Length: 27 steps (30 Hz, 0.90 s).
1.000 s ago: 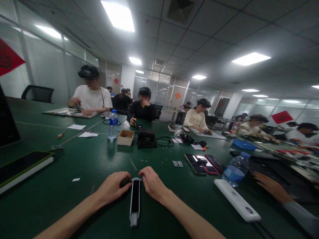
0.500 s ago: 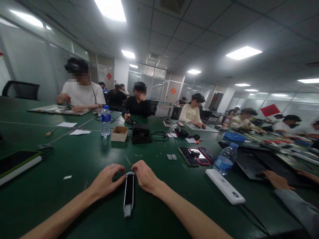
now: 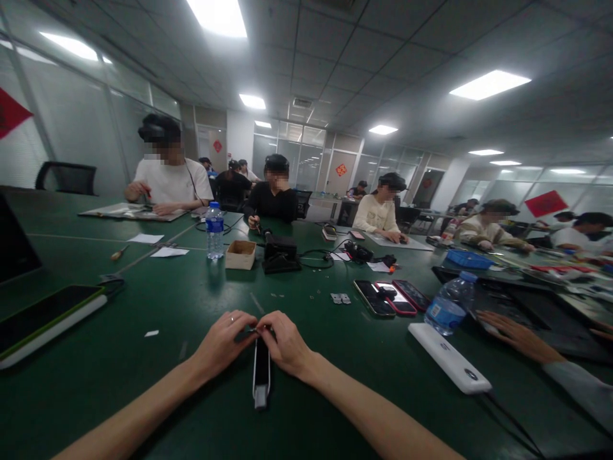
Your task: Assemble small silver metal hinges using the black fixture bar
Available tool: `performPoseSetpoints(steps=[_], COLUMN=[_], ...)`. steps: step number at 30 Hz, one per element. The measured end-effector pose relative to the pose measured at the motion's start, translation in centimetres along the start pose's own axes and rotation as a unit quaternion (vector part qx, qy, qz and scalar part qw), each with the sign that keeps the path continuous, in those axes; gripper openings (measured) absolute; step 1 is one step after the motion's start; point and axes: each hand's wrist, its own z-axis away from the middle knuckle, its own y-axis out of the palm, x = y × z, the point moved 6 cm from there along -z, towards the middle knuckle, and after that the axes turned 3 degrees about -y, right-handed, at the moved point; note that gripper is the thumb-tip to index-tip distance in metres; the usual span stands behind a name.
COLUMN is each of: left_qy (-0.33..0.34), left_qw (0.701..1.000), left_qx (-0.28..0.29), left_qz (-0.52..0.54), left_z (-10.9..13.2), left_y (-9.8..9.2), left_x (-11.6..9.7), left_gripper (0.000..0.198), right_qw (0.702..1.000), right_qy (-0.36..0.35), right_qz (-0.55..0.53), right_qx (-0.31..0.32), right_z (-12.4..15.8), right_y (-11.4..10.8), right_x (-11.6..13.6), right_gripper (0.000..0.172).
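Your left hand [image 3: 221, 344] and right hand [image 3: 287, 345] meet over the far end of a narrow black device [image 3: 261, 375] with a pale rim. It lies flat on the green table [image 3: 143, 383], straight ahead of you, with its long side running toward your body. Both sets of fingers are curled. The left fingertips [image 3: 248, 327] and right fingertips [image 3: 263, 328] are pinched down on that far end and nearly touch each other (whether a small part sits between them is too fine to make out). The rest of the device stretches bare toward you, between your forearms.

To your right, well apart from your hands, lies a white power bank [image 3: 450, 365], with a water bottle [image 3: 449, 312] just behind it. A neighbour's hand [image 3: 512, 334] rests beyond that. Three phones [image 3: 389, 298] lie side by side farther out. A tablet [image 3: 48, 314] sits on the table to your left.
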Motion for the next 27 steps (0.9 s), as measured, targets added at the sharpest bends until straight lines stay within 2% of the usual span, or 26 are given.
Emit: performPoseSetpoints(steps=[3,10,16,20,23,27], left_qy=[-0.008,0.028,0.006,-0.019,-0.049,-0.077], left_qw=[1.000,0.999,1.000,0.999,0.996,0.990], left_qx=[-0.006,-0.018,0.020,0.044,0.072,0.116], left_qz=[-0.003,0.008,0.004,0.010,0.006,0.002], left_z=[0.1,0.2,-0.1,-0.2,-0.2,-0.1], left_y=[-0.1,-0.2,-0.6,-0.9,-0.8,-0.4], left_x=[0.1,-0.5,-0.7,0.0,1.0,1.9], left_gripper=[0.020,0.019,0.018,0.017,0.017,0.016], right_qw=[1.000,0.999,0.999,0.997,0.991,0.971], right_qy=[0.012,0.032,0.023,0.020,0.031,0.075], right_qz=[0.001,0.004,0.028,0.072,0.114,0.151], right_qx=[-0.008,0.004,0.024,0.022,0.065,0.171], right_z=[0.1,0.2,0.3,0.2,0.2,0.6], right_y=[0.0,0.1,0.2,-0.7,-1.6,-2.0], right_x=[-0.4,-0.7,-0.6,-1.3,-2.2,-3.5], right_gripper=[0.012,0.012,0.014,0.014,0.014,0.013])
